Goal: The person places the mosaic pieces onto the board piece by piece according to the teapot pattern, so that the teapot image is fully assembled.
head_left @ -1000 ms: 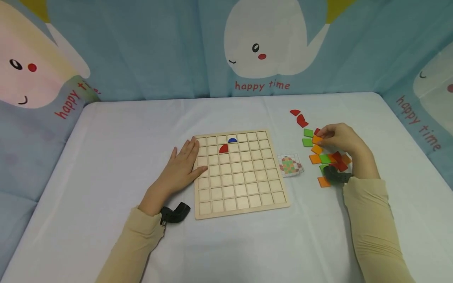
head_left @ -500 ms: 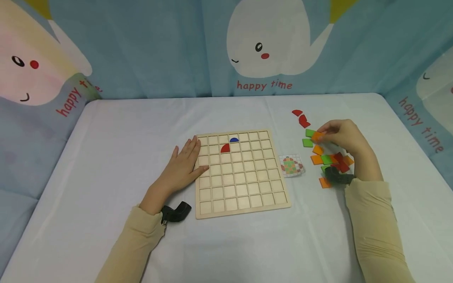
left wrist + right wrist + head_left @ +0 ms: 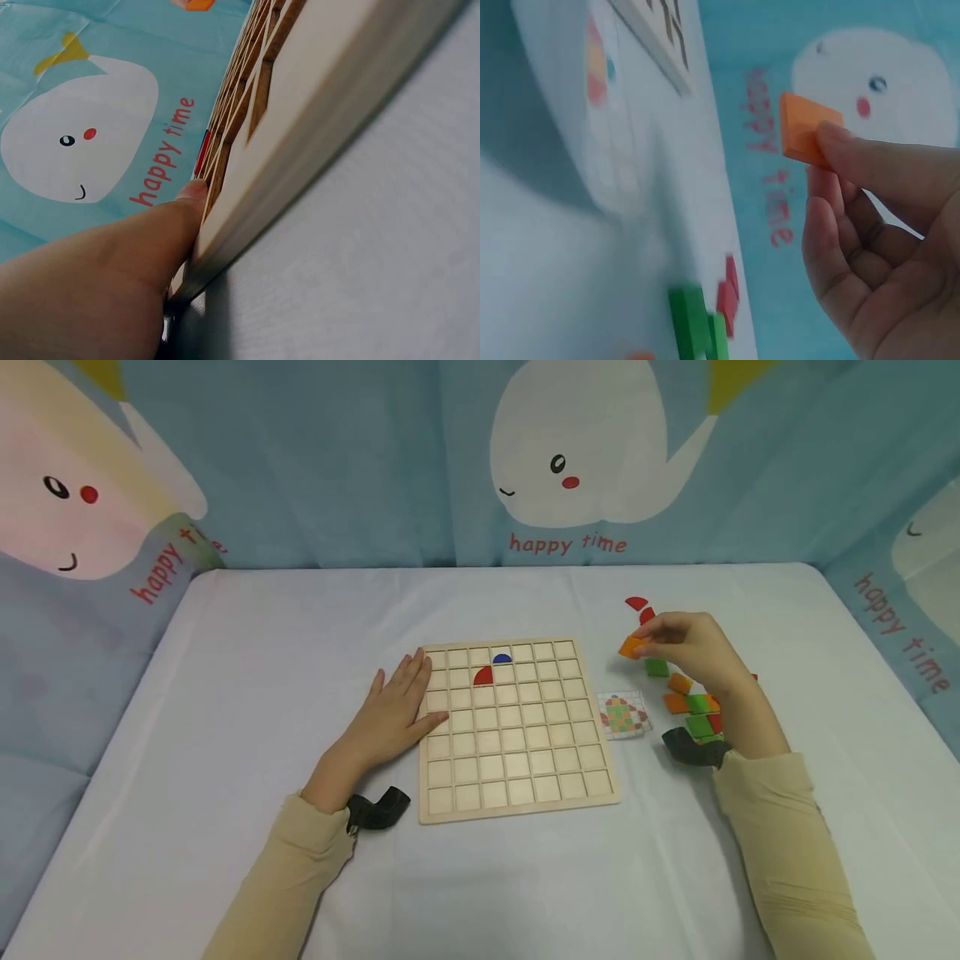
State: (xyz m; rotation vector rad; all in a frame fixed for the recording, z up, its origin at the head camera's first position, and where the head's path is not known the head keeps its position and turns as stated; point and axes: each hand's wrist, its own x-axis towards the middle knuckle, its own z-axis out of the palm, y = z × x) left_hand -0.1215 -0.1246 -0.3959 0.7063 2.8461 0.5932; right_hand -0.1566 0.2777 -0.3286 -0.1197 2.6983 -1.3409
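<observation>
A square wooden grid board [image 3: 517, 812] lies on the white table. My left hand [image 3: 386, 714] rests on its left edge, fingers straight and thumb on the frame; the left wrist view shows the thumb [image 3: 176, 214] against that edge. In the board's upper rows sit a blue half-round piece [image 3: 502, 658] and a red quarter-round piece [image 3: 483, 676]. Between thumb and fingers, my right hand [image 3: 693, 647] pinches an orange square tile [image 3: 799, 127] above the table, right of the board. The right hand and arm hide part of the loose tiles.
A small pattern card [image 3: 624, 717] lies at the board's right side. Several orange, green and red tiles [image 3: 677, 703] are scattered beyond it, with red rounded pieces [image 3: 636, 603] farther back. A blue printed curtain [image 3: 337, 468] stands behind the table.
My right hand has picked up the orange tile from the loose pieces and carried it left, toward the board. The left hand stays on the board's edge. The head view has shifted slightly.
</observation>
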